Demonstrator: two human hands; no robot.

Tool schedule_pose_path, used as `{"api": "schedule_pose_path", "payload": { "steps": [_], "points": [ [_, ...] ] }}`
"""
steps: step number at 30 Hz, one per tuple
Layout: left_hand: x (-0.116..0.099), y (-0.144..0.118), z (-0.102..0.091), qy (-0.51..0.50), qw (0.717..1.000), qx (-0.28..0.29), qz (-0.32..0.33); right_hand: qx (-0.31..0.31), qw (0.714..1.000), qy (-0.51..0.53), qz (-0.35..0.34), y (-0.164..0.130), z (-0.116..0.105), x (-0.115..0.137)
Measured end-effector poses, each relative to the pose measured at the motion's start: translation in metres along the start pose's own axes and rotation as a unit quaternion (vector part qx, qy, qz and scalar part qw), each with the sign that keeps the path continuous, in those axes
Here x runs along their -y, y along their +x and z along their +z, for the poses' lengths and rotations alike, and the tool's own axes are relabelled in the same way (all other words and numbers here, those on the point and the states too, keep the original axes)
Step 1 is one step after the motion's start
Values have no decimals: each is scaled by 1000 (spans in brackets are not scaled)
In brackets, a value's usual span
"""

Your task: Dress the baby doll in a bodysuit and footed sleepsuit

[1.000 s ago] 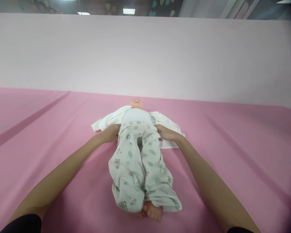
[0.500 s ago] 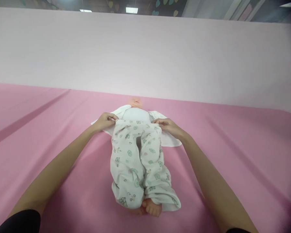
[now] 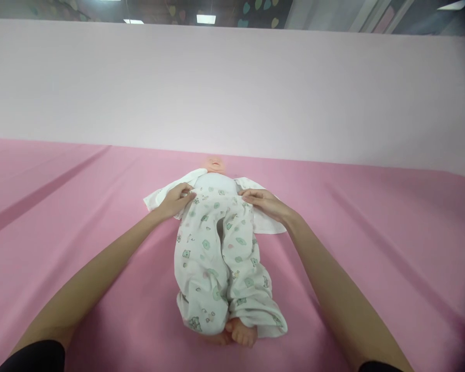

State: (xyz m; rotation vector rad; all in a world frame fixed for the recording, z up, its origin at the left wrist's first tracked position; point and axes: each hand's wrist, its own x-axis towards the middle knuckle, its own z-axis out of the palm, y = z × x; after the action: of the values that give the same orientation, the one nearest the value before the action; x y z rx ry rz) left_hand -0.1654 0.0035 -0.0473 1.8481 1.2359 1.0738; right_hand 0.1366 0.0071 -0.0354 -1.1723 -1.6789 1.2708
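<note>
Head view: a wide pink mat [image 3: 62, 217] fills the lower two thirds of the frame, smooth but for a darker crease line [image 3: 42, 194] running diagonally from the left edge toward the centre and fainter folds at the right. Behind it, across the middle of the frame, stands a pale pink wall panel [image 3: 232, 88], plain and unmarked. Along the top edge a strip of dark ceiling shows, with rectangular ceiling lights [image 3: 205, 18] and pastel heart shapes [image 3: 260, 5].

At the centre of the frame a baby doll [image 3: 215, 166] lies on its back on the mat, head toward the wall, bare feet [image 3: 240, 333] pointing to the lower edge. It wears white printed trousers [image 3: 217, 258] with small green figures, and an open white top [image 3: 163, 195] spreads out to either side beneath its torso.

The left hand [image 3: 177, 199] comes in from the lower left, fingers curled and pinching the trouser waistband at the doll's side. The right hand [image 3: 261, 201] comes in from the lower right and lies on the waistband at the other side, fingers closed on the fabric edge. Both forearms are bare, with dark sleeves at the lower corners
</note>
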Motion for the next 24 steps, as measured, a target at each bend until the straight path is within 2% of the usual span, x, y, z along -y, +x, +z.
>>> {"api": "schedule_pose_path", "payload": {
  "steps": [4, 7, 10, 13, 17, 19, 21, 24],
  "points": [
    [6, 0, 4, 47, 995, -80, -27, -95, 995, 22, 1, 0, 13, -3],
    [6, -4, 5, 122, 989, -86, -22, -139, 990, -8, 10, 1, 22, -5],
    [0, -10, 2, 266, 962, -56, 7, -127, 989, -70, 28, 0, 22, -4],
    [-5, -13, -3, 339, 941, -24, 1, -57, 992, -93, 63, -4, 12, 1],
    [-7, -10, -7, 302, 953, 0, 6, 64, 991, -82, 89, -13, -4, 9],
    [-9, -9, -6, 273, 962, 4, 25, 87, 990, -76, 82, -14, -7, 10],
    [-10, -9, -3, 233, 972, 5, 40, 57, 994, -55, 70, -13, -7, 9],
    [-9, -7, 0, 189, 982, -16, 27, -27, 998, -17, 52, -6, 0, 6]
  ]
}}
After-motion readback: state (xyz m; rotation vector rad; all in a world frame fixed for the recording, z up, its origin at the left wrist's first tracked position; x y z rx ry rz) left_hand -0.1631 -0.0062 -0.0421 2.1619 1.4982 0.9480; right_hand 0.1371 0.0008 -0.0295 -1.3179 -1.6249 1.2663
